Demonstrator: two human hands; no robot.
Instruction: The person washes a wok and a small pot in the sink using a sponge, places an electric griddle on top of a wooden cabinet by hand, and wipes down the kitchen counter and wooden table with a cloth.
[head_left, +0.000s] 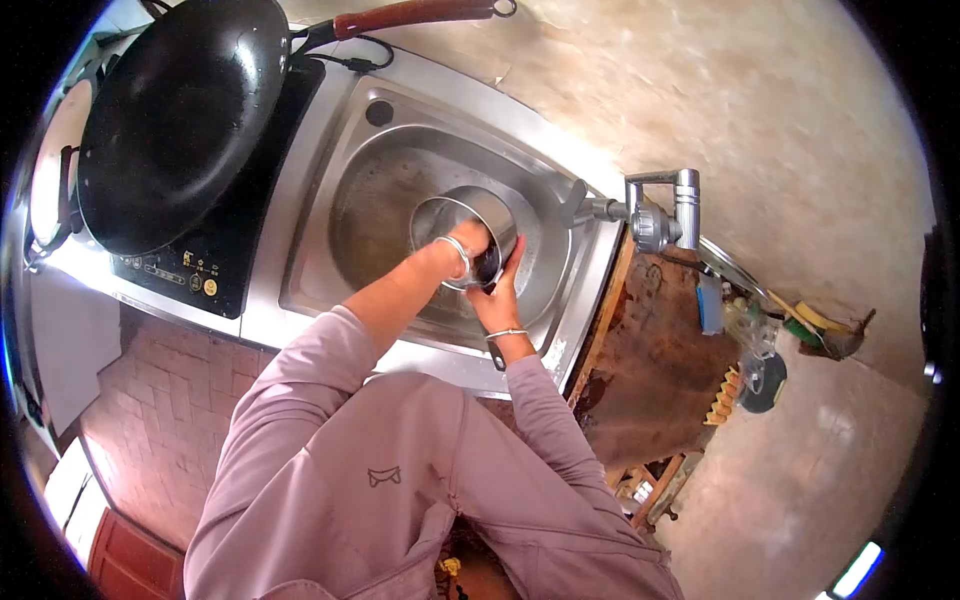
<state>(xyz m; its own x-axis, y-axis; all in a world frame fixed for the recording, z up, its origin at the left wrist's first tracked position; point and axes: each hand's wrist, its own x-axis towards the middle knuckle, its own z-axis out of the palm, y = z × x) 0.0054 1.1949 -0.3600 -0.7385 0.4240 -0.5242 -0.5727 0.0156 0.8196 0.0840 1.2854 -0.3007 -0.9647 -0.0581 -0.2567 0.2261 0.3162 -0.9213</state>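
Observation:
A shiny metal saucepan [480, 205] lies tilted in the stainless steel sink [360, 200], its mouth turned toward my left side. My left hand [470, 240] reaches inside the saucepan; its fingers are mostly hidden, and whether they hold anything does not show. Against the outer wall, my right hand [497, 303] grips the saucepan from the right, fingers along its side. A dark handle [496, 355] shows below, beside my right wrist.
A faucet [650, 225] juts over the sink's right edge. To the left, a large black wok [185, 120] with a red-brown handle [420, 17] rests above a black induction cooktop [215, 270]. A brown surface [650, 350] at right bears a blue sponge-like block [710, 304].

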